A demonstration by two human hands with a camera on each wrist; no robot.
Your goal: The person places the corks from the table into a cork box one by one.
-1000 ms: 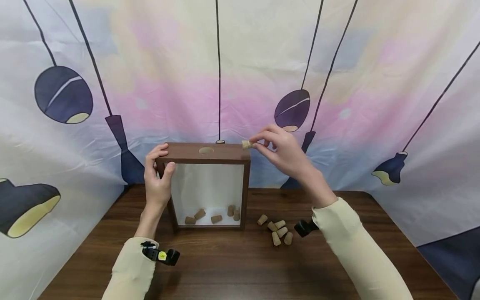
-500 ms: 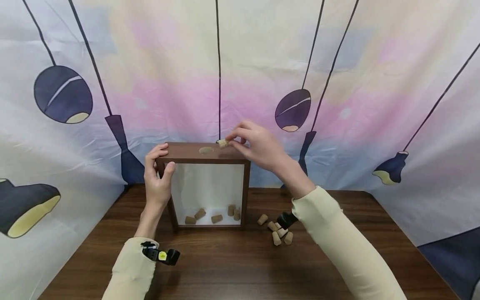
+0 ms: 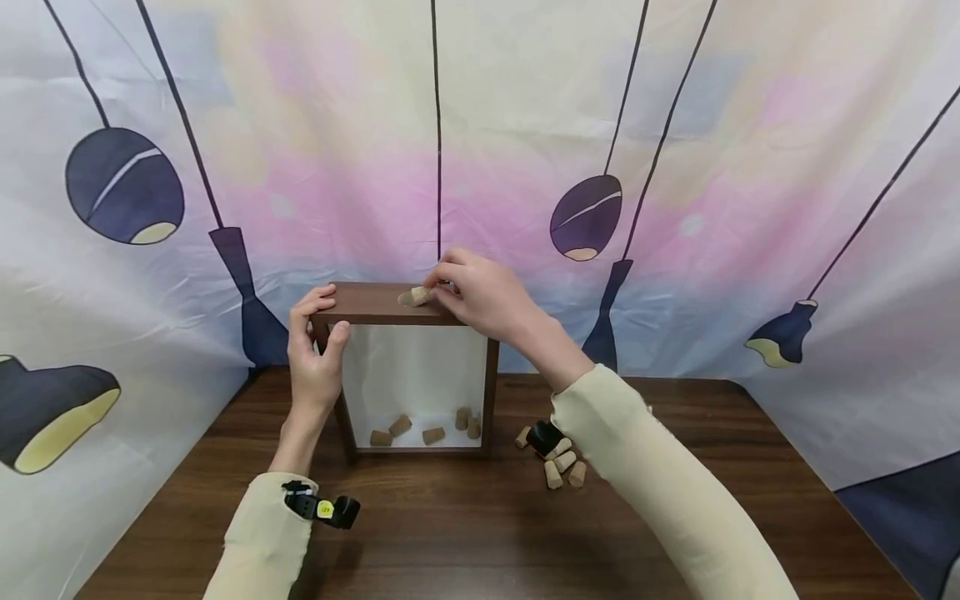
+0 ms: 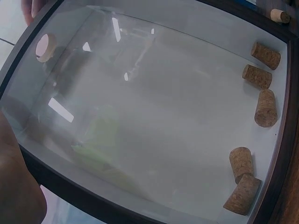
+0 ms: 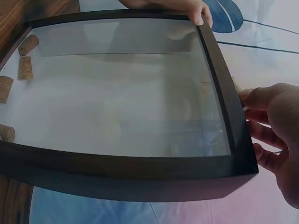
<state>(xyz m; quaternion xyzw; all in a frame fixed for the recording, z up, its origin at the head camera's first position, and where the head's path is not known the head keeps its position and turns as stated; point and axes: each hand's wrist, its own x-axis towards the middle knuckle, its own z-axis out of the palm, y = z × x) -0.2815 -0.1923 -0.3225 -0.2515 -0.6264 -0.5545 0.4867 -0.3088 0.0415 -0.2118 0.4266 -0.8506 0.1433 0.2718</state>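
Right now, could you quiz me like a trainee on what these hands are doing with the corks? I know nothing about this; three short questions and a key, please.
1. How many corks lie inside the box?
2. True or false: the left hand grips the box.
3. Where is the pinched cork in the right hand?
A) Inside the box
B) At the hole in the top
C) Underneath the box

Key: 1. Five. 2. True. 3. B.
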